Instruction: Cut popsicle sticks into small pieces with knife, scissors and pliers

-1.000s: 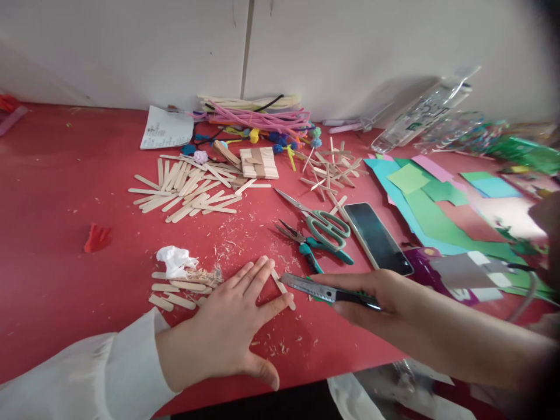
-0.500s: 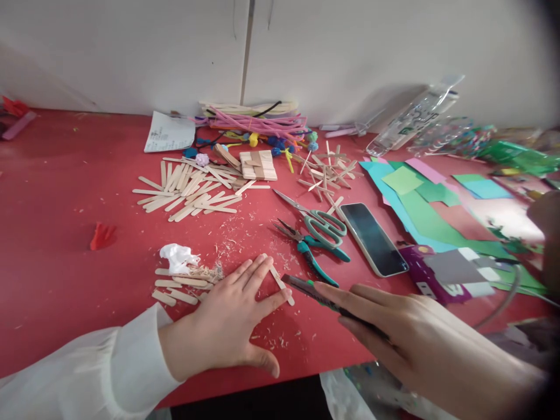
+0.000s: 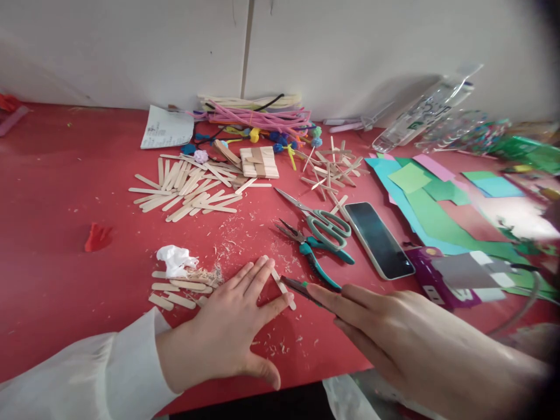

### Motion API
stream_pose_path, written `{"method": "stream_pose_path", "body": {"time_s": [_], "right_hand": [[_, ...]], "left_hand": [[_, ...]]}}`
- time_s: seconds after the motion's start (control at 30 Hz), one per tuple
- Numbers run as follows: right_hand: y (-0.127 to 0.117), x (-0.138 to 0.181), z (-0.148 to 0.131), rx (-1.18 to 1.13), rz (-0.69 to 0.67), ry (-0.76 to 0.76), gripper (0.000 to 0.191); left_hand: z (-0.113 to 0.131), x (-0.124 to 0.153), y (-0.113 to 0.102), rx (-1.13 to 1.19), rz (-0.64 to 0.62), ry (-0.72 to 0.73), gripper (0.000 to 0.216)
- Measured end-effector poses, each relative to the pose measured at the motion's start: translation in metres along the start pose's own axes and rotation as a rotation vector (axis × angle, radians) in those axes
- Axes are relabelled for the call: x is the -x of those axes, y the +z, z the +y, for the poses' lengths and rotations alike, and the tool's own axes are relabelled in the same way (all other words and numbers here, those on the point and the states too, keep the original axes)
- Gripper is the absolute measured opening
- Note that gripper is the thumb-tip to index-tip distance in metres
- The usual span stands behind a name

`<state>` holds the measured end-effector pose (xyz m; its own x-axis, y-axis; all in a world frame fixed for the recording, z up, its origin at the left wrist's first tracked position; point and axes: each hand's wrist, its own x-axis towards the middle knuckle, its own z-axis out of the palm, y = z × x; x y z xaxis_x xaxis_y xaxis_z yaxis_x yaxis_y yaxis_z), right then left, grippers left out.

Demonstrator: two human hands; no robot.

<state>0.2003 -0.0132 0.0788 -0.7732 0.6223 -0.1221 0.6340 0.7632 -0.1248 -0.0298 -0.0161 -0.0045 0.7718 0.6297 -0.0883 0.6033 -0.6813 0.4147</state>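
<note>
The wooden stick point(image 3: 280, 284) lies on the red table point(image 3: 52, 280) near its front edge, under the fingertips of the left hand point(image 3: 227, 332), whose grip is spread flat. The right hand point(image 3: 394, 335) has its grip closed around a utility knife point(image 3: 298, 285), blade tip at the stick. Just beyond lie teal pliers point(image 3: 317, 259), scissors point(image 3: 321, 221) and a phone point(image 3: 378, 239). Cut stick pieces point(image 3: 175, 293) sit to the left.
</note>
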Motion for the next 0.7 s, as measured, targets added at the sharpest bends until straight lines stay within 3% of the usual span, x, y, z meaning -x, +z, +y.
{"method": "stream_pose_path", "body": {"time_s": [0.1, 0.3, 0.5, 0.6, 0.7], "right_hand": [[-0.006, -0.009, 0.000, -0.102, -0.069, 0.090, 0.055], [-0.012, -0.019, 0.000, -0.567, -0.125, 0.434, 0.032], [0.009, -0.002, -0.009, -1.051, -0.215, 0.815, 0.048], [0.013, 0.005, -0.011, -1.084, -0.172, 0.768, 0.047], [0.011, 0.012, -0.010, -0.935, -0.067, 0.660, 0.043]], "left_hand": [[0.001, -0.001, 0.000, 0.025, -0.002, -0.006, 0.093], [0.000, -0.001, -0.001, 0.040, 0.001, 0.004, 0.092], [-0.001, -0.001, 0.004, -0.049, 0.069, 0.024, 0.094], [0.001, -0.001, 0.004, -0.076, 0.076, 0.017, 0.095], [0.001, 0.000, 0.001, -0.067, 0.058, 0.009, 0.095]]}}
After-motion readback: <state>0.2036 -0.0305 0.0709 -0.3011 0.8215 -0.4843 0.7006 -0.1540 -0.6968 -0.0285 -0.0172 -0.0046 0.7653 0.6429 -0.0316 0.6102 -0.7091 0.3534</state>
